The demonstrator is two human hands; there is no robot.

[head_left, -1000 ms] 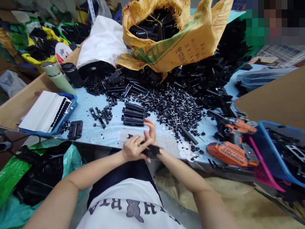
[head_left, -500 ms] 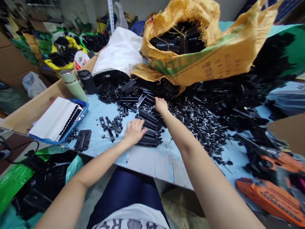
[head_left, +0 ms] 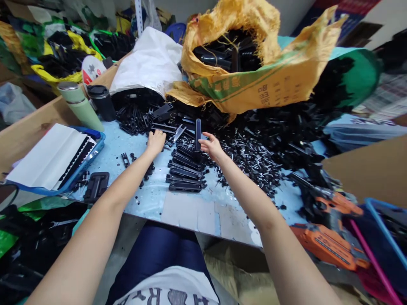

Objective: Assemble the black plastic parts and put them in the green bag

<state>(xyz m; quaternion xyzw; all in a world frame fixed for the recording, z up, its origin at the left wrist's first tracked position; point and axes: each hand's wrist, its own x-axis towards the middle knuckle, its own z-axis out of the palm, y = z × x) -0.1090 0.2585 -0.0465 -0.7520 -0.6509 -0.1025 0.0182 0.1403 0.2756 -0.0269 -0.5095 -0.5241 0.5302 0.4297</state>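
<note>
My right hand (head_left: pixel 212 147) pinches a long, flat black plastic bar (head_left: pixel 198 132) with a rounded top, holding it upright above the table. Over to the left, my left hand (head_left: pixel 156 142) has its fingers bent down among small black parts at the edge of the heap; whatever is between the fingertips is hidden. Between my hands, nearer to me, lies a row of similar black bars (head_left: pixel 186 171), stacked side by side. Small black jointed pieces (head_left: pixel 125 159) are partly covered by my left forearm. A loose pile of black-headed screws (head_left: pixel 254 159) spreads to the right.
A torn yellow woven sack (head_left: pixel 254 91) and a white sack (head_left: pixel 149 59) stand at the back. On the left are a green flask (head_left: pixel 81 108), a black cup (head_left: pixel 102 103) and a blue tray (head_left: pixel 100 146). An orange power tool (head_left: pixel 327 245) lies at the right.
My right hand has lifted a black bar from the heap and turned it upright. My left hand has moved from the row of bars up and left to the small parts. The view has shifted right.
</note>
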